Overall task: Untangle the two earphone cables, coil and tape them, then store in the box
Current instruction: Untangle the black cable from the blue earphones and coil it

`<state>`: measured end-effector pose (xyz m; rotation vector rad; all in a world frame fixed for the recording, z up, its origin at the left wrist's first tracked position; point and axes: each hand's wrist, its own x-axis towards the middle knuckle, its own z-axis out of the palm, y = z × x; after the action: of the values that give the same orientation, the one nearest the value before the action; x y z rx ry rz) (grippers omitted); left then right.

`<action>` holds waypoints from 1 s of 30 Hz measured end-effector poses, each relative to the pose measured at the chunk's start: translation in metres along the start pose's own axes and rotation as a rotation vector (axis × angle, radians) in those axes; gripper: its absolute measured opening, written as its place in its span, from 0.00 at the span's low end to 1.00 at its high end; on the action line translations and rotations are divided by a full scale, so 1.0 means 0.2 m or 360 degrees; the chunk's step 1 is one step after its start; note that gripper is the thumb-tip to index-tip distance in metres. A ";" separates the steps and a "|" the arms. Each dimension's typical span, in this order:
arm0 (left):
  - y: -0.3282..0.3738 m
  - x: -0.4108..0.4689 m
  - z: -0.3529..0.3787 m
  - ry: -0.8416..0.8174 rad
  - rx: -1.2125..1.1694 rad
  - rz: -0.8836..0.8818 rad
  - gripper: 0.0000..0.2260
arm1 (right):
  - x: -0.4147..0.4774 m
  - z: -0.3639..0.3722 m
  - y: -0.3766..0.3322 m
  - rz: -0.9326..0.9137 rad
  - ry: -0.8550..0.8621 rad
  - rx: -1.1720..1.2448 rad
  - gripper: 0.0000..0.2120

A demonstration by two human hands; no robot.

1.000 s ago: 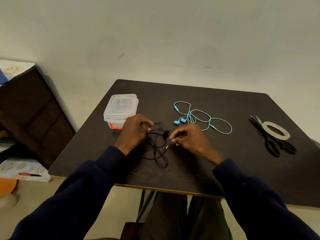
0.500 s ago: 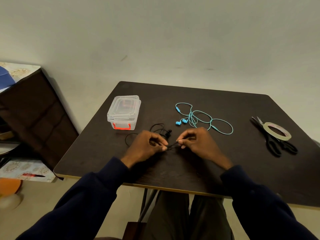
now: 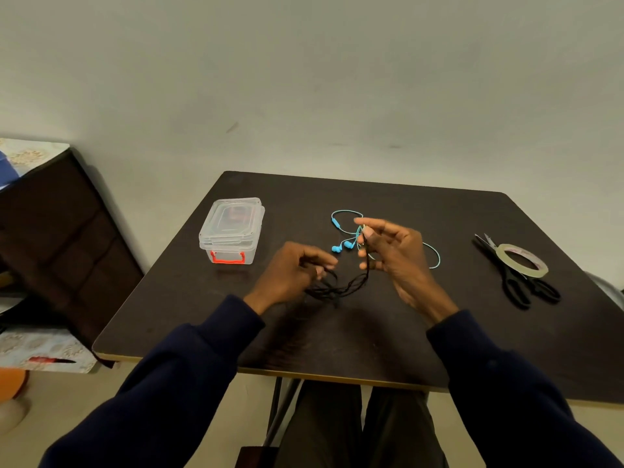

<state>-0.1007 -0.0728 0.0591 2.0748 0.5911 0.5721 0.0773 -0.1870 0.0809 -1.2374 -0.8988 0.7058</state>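
Dark table [image 3: 371,339] bears everything; black earphone cable [image 3: 347,288] sags between both hands; left hand [image 3: 290,271] curls round its loops; right hand [image 3: 395,255] pinches one raised end, other fingers spread, above the blue earphone cable [image 3: 341,246]; lidded box [image 3: 233,228] sits left; tape [image 3: 521,260] and scissors [image 3: 516,288] well right.

No legible text, labels or numbers anywhere in view.

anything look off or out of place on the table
Nothing is spilled or broken. The tape roll sits askew on top of the scissors near the right edge. The black cable hangs in a slack tangle from the left hand to the right hand, and the blue earphones lie loose and uncoiled.
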 end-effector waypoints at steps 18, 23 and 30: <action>0.11 -0.05 -0.09 -0.0196 -0.1028 -0.0557 0.13 | 0.01 0.09 -0.02 -0.0228 -0.0389 -0.0644 0.06; 0.10 -0.05 -0.15 -0.0101 -0.0983 -0.0521 0.07 | 0.04 0.06 -0.01 -0.0099 -0.0428 -0.0605 0.08; 0.01 -0.06 -0.31 0.0052 -0.1498 -0.0484 0.07 | 0.03 -0.05 0.02 -0.0083 -0.0404 -0.0720 0.09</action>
<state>-0.1463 -0.0423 0.0892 1.0714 0.5034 0.5571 0.0894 -0.1856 0.0772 -1.5353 -1.3479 0.6461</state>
